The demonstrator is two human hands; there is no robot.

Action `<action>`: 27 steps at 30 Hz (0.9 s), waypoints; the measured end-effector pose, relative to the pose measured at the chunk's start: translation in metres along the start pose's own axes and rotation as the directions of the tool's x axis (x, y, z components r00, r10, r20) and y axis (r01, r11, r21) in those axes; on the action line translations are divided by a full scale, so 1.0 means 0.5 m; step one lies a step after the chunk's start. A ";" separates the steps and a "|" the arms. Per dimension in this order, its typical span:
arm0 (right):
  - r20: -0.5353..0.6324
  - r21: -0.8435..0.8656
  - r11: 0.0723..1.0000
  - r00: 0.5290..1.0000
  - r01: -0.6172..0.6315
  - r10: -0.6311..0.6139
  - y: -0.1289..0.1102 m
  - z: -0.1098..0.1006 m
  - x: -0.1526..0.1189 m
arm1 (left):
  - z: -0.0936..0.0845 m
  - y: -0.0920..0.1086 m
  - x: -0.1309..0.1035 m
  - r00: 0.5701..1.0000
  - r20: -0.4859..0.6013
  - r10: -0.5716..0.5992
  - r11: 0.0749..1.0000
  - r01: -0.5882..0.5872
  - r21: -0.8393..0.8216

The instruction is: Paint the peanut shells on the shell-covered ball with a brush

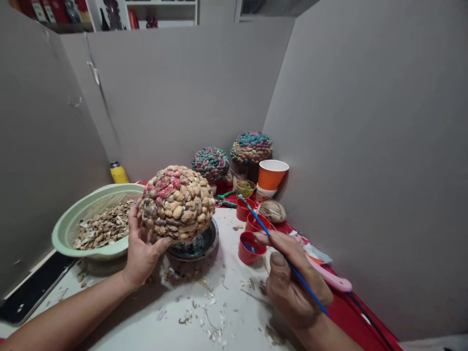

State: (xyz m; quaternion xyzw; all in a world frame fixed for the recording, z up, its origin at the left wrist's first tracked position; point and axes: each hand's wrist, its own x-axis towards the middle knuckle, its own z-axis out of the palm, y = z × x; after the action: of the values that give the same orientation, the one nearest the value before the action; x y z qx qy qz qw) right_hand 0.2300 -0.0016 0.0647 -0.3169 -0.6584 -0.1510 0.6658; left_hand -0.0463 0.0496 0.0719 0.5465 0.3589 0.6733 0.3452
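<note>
A rounded dome covered in peanut shells (183,200) is tilted above a dark round dish (197,246). Pink and dark paint marks its upper left part; the rest is bare tan shell. My left hand (144,248) grips its lower left side, thumb in front, some fingers hidden behind it. In my right hand (292,278) is a blue paintbrush (263,226), pinched between thumb and fingers, its tip raised up and left, apart from the dome. Just left of that hand stands a red cup of dark blue liquid (252,248), with more red cups (245,209) behind it.
A green colander (62,239) of shell pieces stands left, near a dark tablet-like slab (36,287). Painted shell domes (251,146), an orange paper cup (272,175), twine (272,210) and a pink-handled tool (334,280) lie back and right. Grey panels (175,97) enclose the table.
</note>
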 end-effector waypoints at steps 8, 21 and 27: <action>0.038 -0.011 1.000 0.999 -0.008 0.009 0.001 0.001 -0.003 | -0.005 0.011 0.012 0.997 -0.060 -0.057 0.991 0.049 -0.126; 0.050 -0.036 0.999 0.999 -0.006 0.007 0.006 0.005 -0.013 | -0.002 0.009 0.011 0.992 -0.067 -0.106 0.977 0.092 -0.191; 0.027 0.000 1.000 1.000 0.014 -0.014 0.007 0.011 -0.014 | -0.002 0.004 0.005 0.992 -0.060 -0.107 0.987 0.099 -0.127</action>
State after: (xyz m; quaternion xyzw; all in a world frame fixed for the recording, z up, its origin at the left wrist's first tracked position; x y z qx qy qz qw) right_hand 0.2275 0.0028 0.0566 -0.3145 -0.6696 -0.1514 0.6557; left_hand -0.0477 0.0509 0.0747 0.4820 0.3557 0.6933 0.4006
